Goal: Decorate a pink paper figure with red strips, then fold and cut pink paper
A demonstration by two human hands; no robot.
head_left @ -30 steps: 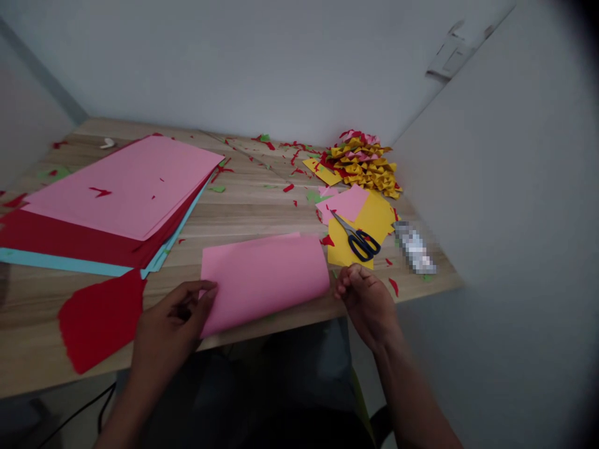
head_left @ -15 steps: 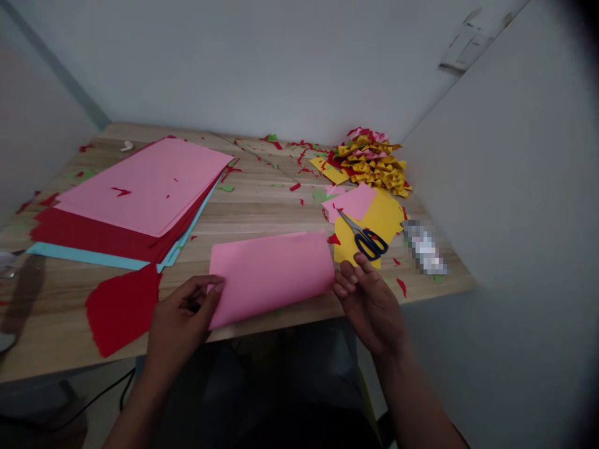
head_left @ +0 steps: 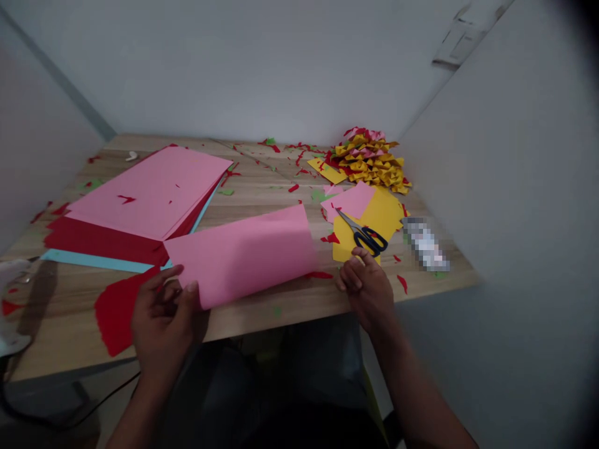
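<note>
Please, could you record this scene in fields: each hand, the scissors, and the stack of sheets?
Left hand: grip at left edge of curved pink sheet
Right hand: curled, apart from that sheet, nothing visibly held
Scissors: on yellow paper and small pink paper
Stack: pink sheets over red sheets over light-blue sheets

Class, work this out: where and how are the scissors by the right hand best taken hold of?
Probably by the dark handle loops, coming from the near side with the right hand. The scissors lie flat, with the blades pointing away and to the left, so the loops face that hand.
</note>
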